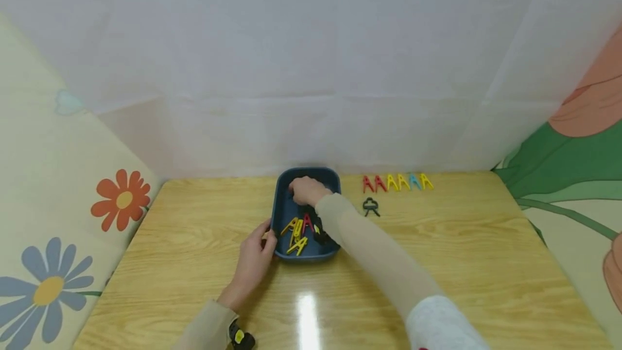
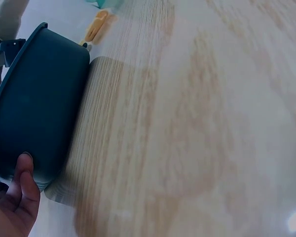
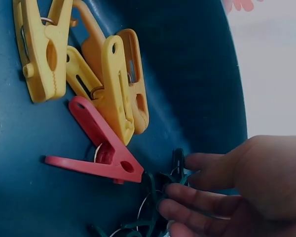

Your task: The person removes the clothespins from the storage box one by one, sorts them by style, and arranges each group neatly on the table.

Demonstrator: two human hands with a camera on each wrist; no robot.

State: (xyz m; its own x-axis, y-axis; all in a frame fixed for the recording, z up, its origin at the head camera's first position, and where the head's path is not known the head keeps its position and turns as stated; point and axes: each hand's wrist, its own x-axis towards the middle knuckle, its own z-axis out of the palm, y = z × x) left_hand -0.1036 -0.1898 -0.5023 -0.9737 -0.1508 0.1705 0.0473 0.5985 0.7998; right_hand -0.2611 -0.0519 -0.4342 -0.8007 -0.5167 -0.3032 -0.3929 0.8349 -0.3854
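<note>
Left hand [image 1: 255,254] is touching bin's [image 1: 311,258] left wall, fingers loosely bent. Right hand [image 1: 308,191] is reaching dark clips [image 3: 152,195] inside, far half; can't tell if pinching. 6 coloured clips [image 1: 401,181] are lying right.

pass: open top of tub [image 1: 307,258]; bench [image 1: 204,226] left side | blocked: tub's sides, yellow clips [image 3: 111,84], right sleeve [image 1: 374,247] over edge

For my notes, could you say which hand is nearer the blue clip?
Right: the right hand is in the tray, left of the blue clip; the left hand touches the tray's left side.
</note>
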